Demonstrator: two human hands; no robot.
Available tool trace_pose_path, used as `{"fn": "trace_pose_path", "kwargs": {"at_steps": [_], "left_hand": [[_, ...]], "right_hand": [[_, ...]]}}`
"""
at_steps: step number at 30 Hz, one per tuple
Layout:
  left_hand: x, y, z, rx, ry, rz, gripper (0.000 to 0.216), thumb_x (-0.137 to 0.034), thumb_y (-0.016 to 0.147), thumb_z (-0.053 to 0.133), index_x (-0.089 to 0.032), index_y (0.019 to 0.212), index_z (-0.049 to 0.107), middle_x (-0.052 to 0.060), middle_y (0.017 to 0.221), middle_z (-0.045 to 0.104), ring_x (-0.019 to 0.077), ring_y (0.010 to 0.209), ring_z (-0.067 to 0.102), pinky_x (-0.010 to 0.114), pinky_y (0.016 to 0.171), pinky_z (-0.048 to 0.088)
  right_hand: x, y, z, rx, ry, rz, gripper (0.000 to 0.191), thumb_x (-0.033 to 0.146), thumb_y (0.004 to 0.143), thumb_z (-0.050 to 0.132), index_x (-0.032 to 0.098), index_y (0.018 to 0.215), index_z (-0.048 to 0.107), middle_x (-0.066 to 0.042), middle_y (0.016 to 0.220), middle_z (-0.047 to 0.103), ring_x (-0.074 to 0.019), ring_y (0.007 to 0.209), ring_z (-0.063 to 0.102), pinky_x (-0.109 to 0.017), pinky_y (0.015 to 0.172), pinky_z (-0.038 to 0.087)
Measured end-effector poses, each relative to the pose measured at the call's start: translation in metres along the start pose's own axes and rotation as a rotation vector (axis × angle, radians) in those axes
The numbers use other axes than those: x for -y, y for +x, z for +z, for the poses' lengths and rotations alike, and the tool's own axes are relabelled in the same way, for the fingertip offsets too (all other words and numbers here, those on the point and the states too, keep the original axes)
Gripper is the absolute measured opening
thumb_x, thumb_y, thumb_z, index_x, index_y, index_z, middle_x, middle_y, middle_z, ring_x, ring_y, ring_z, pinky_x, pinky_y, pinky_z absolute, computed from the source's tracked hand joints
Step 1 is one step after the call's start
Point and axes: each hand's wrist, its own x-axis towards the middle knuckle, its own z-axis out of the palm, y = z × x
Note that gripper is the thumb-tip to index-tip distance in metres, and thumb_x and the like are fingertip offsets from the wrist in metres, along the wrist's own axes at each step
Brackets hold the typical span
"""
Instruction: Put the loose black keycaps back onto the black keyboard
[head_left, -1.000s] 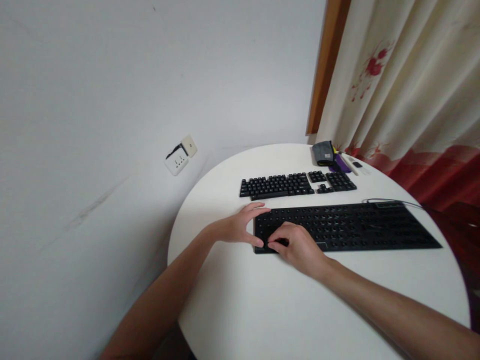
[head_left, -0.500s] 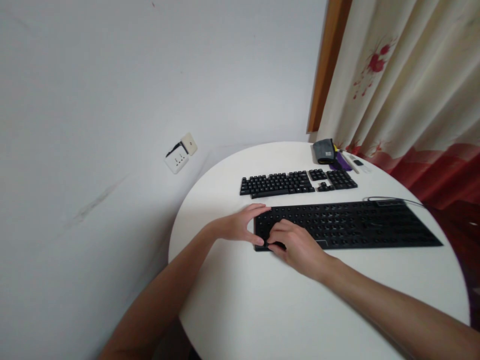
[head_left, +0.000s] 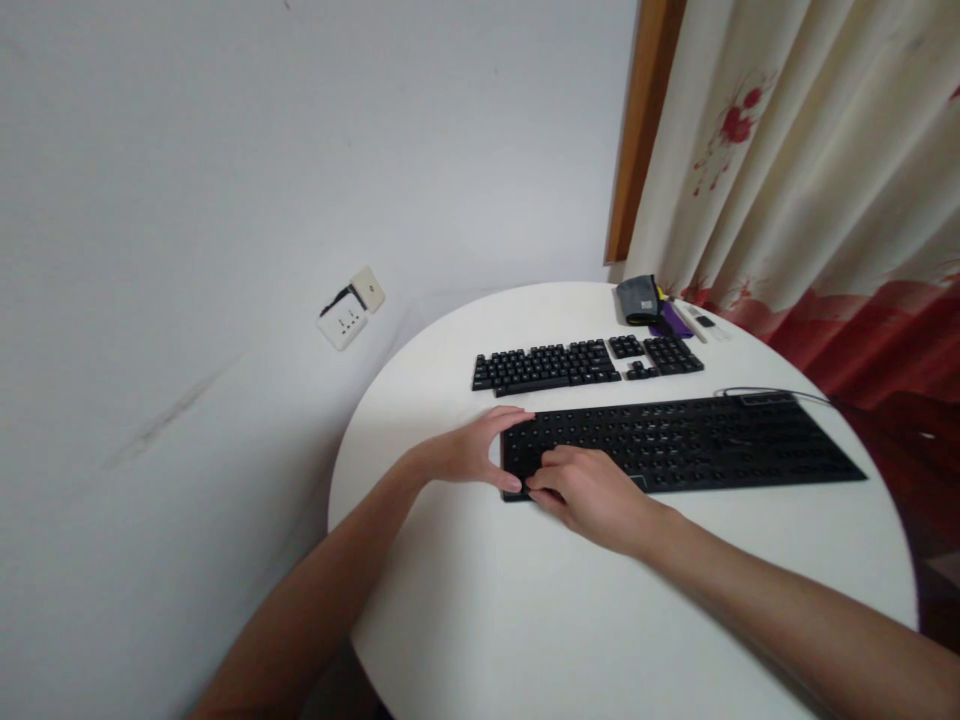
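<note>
Keyboard [head_left: 750, 435], black and mostly without visible caps, lies across the white worktop [head_left: 525, 610], on the near side of the blocks of keycaps [head_left: 551, 366] laid out in rows. The left hand [head_left: 474, 451] spans its left end, thumb at the near corner and forefinger toward the far edge, so that grip is spread wide, apparently bracing the board. The right hand [head_left: 592, 496] bends over the same near corner with its fingers curled and their tips at the board; the tips are too small and dark to read, so I cannot tell whether this grip is closed on a part or only pressing. For this fine work, the left hand would do well to keep the end flat and bear evenly on both edges, while the right fingertips act straight down or straight up over one key position, without tilting; its knuckles should stay clear of the neighbouring positions. Compared with one second ago, the right hand is rolled further over and the gap between its thumb and forefinger no longer shows. The left hand's hold looks the same, and the whole scene sits slightly further left in view.
</note>
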Motion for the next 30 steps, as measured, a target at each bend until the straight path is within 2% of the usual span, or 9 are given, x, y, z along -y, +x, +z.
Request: {"fn": "trace_pose_path", "kwargs": {"at_steps": [5, 9, 17, 20, 26, 30], "left_hand": [[-0.004, 0.0, -0.001, -0.001, -0.03, -0.004, 0.097, -0.049, 0.067, 0.081, -0.022, 0.148, 0.034, 0.014, 0.152, 0.034, 0.0308, 0.14, 0.032, 0.046, 0.118, 0.024], [-0.005, -0.001, -0.001, 0.035, -0.003, -0.057, 0.096, -0.05, 0.067, 0.08, -0.024, 0.148, 0.035, 0.013, 0.155, 0.029, 0.0316, 0.143, 0.028, 0.046, 0.118, 0.021], [-0.009, -0.001, -0.001, 0.031, -0.019, -0.071, 0.093, -0.049, 0.069, 0.078, -0.026, 0.148, 0.035, 0.012, 0.155, 0.028, 0.0321, 0.143, 0.028, 0.048, 0.118, 0.021], [-0.009, -0.001, -0.001, 0.033, -0.011, -0.069, 0.092, -0.048, 0.07, 0.078, -0.027, 0.148, 0.035, 0.012, 0.155, 0.028, 0.0323, 0.142, 0.029, 0.048, 0.117, 0.023], [-0.006, -0.002, -0.002, 0.07, 0.003, -0.057, 0.093, -0.047, 0.072, 0.077, -0.027, 0.15, 0.03, 0.011, 0.156, 0.024, 0.0308, 0.143, 0.026, 0.047, 0.118, 0.022], [-0.006, -0.003, -0.003, 0.086, -0.012, -0.046, 0.093, -0.046, 0.074, 0.075, -0.026, 0.151, 0.027, 0.011, 0.158, 0.02, 0.0303, 0.145, 0.022, 0.046, 0.119, 0.02]], "right_hand": [[0.004, -0.001, -0.005, 0.049, -0.025, 0.046, 0.029, 0.03, 0.096, 0.047, 0.021, 0.087, 0.072, -0.004, 0.085, 0.072, -0.0179, 0.082, 0.065, -0.027, 0.067, 0.037], [0.007, -0.001, -0.009, 0.093, -0.057, 0.071, 0.03, 0.031, 0.096, 0.046, 0.021, 0.086, 0.073, -0.005, 0.087, 0.074, -0.0185, 0.08, 0.067, -0.027, 0.065, 0.037], [0.011, -0.003, -0.015, 0.129, -0.132, 0.061, 0.025, 0.026, 0.094, 0.048, 0.022, 0.094, 0.073, -0.007, 0.082, 0.075, -0.0212, 0.075, 0.069, -0.028, 0.063, 0.04], [0.011, -0.004, -0.015, 0.15, -0.155, 0.06, 0.024, 0.026, 0.093, 0.05, 0.02, 0.091, 0.073, -0.009, 0.08, 0.074, -0.0222, 0.072, 0.069, -0.028, 0.062, 0.041], [0.008, -0.006, -0.013, 0.139, -0.152, 0.043, 0.025, 0.027, 0.093, 0.049, 0.021, 0.09, 0.073, -0.009, 0.078, 0.074, -0.0224, 0.072, 0.07, -0.028, 0.061, 0.04], [0.001, -0.005, -0.012, 0.096, -0.035, 0.035, 0.027, 0.029, 0.094, 0.048, 0.024, 0.086, 0.073, -0.005, 0.08, 0.074, -0.0203, 0.075, 0.069, -0.027, 0.063, 0.039]]}}
